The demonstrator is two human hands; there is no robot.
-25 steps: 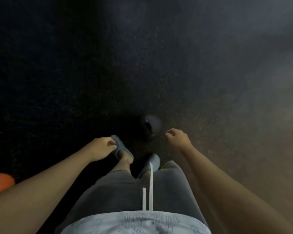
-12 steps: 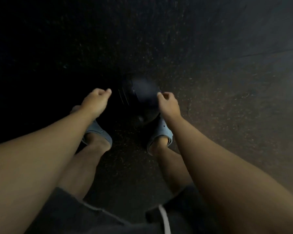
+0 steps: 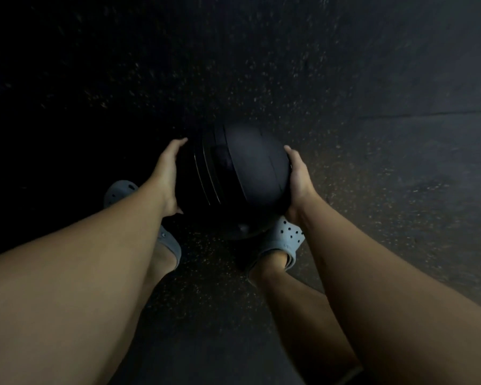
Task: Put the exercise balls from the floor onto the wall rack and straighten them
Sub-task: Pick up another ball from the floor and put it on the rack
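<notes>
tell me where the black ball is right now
In the head view, the black ball sits centre frame, pressed between the left hand and right hand, above the speckled floor.

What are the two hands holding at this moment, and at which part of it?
A black exercise ball, clasped between both palms: the left hand presses its left side, the right hand its right side. Whether it has left the floor cannot be told.

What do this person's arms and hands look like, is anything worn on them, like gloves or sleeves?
Nothing is worn on them. The left hand and right hand are bare, with no gloves, rings or watch visible. Both forearms are bare too, and no sleeve shows anywhere in the picture. The light is dim, so finer details such as small marks cannot be made out.
</notes>
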